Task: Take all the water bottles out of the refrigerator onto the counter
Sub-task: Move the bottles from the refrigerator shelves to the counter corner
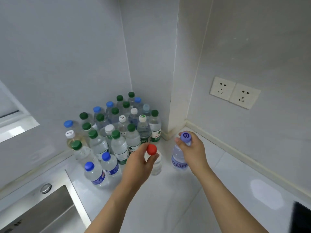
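The person's left hand (pixel 141 163) is pinching the neck of a red-capped bottle (pixel 155 163) just under its cap, thumb and fingers curled round it. The bottle is holding clear water and is standing upright on the white counter (pixel 168 199), at the near edge of the bottle cluster (pixel 116 132). The right hand (pixel 191 148) is gripping a purple-capped bottle (pixel 179 158) round its neck, fingers wrapped below the cap; this bottle, with a blue label and clear water inside, is standing upright just to the right of the red-capped one, apart from it.

The cluster is crowding the counter's back corner, behind and to the left of the held bottles. Its bottles are standing upright and packed close together, most with green caps, several with blue, a few with white; nearly all are holding clear water, while one white-capped bottle at the cluster's left is showing yellowish liquid.

Left of the cluster a steel sink (pixel 50 209) is sitting sunk into the counter. Right of the cluster, a double wall socket (pixel 234 92) is sitting on the tiled wall.
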### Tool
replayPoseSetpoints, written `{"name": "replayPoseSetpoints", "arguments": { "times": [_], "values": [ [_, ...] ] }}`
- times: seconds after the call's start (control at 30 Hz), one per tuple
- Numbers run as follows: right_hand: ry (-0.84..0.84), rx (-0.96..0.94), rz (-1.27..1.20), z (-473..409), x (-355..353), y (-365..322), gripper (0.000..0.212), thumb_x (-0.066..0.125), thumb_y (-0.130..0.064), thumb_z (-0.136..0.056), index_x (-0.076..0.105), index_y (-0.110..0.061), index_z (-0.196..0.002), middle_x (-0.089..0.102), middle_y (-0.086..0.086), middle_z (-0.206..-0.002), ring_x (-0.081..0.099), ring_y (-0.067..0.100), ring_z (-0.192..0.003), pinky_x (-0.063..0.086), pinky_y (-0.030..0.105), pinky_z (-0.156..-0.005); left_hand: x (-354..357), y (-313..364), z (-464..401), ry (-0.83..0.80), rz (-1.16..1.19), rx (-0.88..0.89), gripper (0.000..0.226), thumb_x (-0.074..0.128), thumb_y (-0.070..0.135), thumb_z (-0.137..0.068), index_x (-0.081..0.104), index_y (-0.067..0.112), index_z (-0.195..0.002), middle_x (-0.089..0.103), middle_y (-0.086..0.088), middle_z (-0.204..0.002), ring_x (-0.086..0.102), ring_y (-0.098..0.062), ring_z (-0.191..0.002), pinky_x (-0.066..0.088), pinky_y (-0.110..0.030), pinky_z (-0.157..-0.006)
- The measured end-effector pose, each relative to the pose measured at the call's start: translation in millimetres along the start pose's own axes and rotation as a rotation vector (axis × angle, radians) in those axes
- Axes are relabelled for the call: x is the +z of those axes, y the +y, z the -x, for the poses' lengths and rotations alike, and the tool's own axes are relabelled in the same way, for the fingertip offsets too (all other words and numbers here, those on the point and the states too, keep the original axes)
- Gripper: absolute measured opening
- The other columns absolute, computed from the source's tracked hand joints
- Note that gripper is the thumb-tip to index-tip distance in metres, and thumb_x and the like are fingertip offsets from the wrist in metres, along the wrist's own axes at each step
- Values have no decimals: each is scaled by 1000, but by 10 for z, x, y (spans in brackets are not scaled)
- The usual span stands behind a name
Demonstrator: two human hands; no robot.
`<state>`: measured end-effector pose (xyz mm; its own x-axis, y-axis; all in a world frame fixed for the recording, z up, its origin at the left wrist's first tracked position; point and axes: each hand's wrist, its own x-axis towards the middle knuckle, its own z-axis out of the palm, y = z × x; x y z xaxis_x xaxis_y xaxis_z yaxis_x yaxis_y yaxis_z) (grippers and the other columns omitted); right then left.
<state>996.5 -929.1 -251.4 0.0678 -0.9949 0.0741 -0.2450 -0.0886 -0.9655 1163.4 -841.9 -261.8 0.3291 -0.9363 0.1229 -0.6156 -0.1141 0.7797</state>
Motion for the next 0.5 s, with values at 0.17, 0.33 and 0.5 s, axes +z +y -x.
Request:
{"name": "replayPoseSetpoints", "arguments": {
  "times": [0.17,0.33,0.5],
  "values": [
    [-86,59,125,-322,391,241,16,72,-22,-85,62,-12,-91,62,-1,-89,56,13,-82,40,7,-67,31,-369,-200,-37,-35,-25,20,64,35,-91,55,29,-108,59,10,-75,47,-8,-56,41,-29,-59],
    [-148,85,257,-592,659,431,18,72,-27,-85,60,-22,-97,48,-2,-112,50,11,-94,35,20,-86,113,-521,-332,-95,-102,-11,22,59,38,-94,51,25,-110,60,8,-77,53,-7,-63,39,-20,-57],
    [-184,103,266,-822,814,626,21,72,-36,-81,66,-20,-92,57,5,-106,53,2,-85,39,22,-79,238,-657,-486,-103,-110,-12,22,58,37,-95,51,25,-112,64,8,-88,60,-13,-77,47,-31,-67]
  ]
}}
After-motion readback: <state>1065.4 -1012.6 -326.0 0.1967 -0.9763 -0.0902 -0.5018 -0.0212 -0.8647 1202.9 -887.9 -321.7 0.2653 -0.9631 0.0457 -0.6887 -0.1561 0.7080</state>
